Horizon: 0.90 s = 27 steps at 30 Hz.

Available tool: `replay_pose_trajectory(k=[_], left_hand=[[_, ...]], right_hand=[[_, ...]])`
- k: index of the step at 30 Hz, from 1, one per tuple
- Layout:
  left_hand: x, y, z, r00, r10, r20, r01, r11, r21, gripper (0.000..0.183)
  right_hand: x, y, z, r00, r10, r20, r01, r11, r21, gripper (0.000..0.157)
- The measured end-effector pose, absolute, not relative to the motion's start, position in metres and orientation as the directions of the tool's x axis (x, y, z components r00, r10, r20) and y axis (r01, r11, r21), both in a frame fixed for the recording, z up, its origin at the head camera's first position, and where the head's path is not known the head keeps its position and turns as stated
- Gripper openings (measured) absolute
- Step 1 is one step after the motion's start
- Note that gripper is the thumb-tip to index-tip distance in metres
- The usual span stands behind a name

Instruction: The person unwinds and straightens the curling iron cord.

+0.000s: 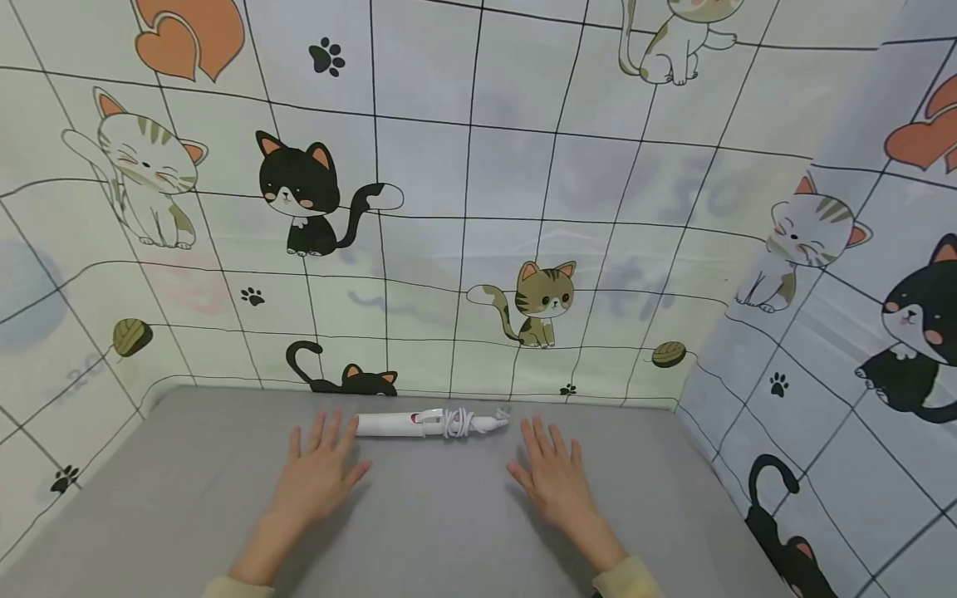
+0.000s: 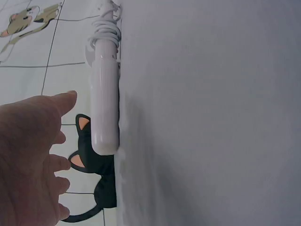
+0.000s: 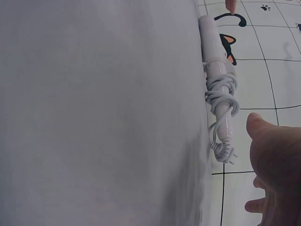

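Observation:
A white curling iron (image 1: 392,424) lies lengthwise on the grey table near its back edge. Its white cord (image 1: 458,423) is wound in several loops about the narrower part, with the cord's end at the right tip. My left hand (image 1: 317,469) is beside the thick end, palm down, fingers straight and spread. On the other side, my right hand (image 1: 555,473) has its fingers stretched out just short of the cord end. Neither hand holds anything. In the left wrist view the thumb (image 2: 66,101) points toward the smooth white barrel.
The grey tabletop (image 1: 449,523) reaches from the sleeves back to a white curtain (image 1: 419,291) printed with cats and grid lines. This cloth rises behind the table and along both sides.

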State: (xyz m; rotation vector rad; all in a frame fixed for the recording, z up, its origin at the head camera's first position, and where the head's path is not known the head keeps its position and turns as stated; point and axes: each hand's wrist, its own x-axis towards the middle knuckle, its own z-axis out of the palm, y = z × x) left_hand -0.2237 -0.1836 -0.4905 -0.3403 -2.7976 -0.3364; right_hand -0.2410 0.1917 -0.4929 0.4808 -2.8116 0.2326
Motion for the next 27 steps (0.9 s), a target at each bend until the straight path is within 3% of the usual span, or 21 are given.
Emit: replay_pose_trajectory(k=[14,27], left_hand=[[-0.253,-0.206,-0.505,-0.937,0.168,0.305,0.27,0.904,0.332,0.059],[-0.268,-0.206,-0.511,-0.936,0.157,0.315,0.318,0.761,0.565,0.05]], right_hand=[[-0.269,0.191,-0.499,-0.9,-0.317,0.3,-0.402,0.869,-0.289,0.071],[-0.29,0.193,-0.507,-0.936,-0.273,0.224,-0.351,0.78,-0.519,0.074]])
